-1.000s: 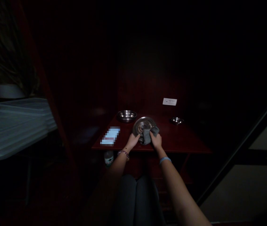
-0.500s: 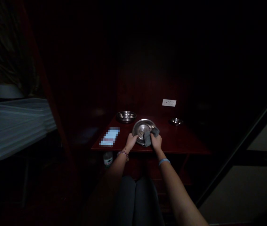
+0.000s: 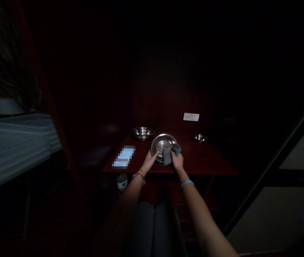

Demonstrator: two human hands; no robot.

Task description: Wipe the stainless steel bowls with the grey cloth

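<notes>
A shiny metal bowl (image 3: 160,142) is tilted up toward me above the front of the dark red table (image 3: 202,162). My left hand (image 3: 149,159) grips its lower left rim, the thumb lying over the inside edge. At the bowl's right side, my right hand (image 3: 178,161) is closed on a grey cloth (image 3: 167,157). The cloth covers the bowl's lower right part, with one end hanging below the rim. The fingers behind the bowl are hidden.
Metal bowls (image 3: 143,133), seemingly stacked, stand at the back left, and a smaller metal bowl (image 3: 199,138) at the back right. A pixelated bright rectangle (image 3: 124,157) lies front left. Below the table edge is a bottle (image 3: 122,182). A socket plate (image 3: 191,117) is on the wall.
My left thumb has shifted slightly and points further into the bowl. The cloth has slid a little to the left and spread. Both hands keep their grip.
</notes>
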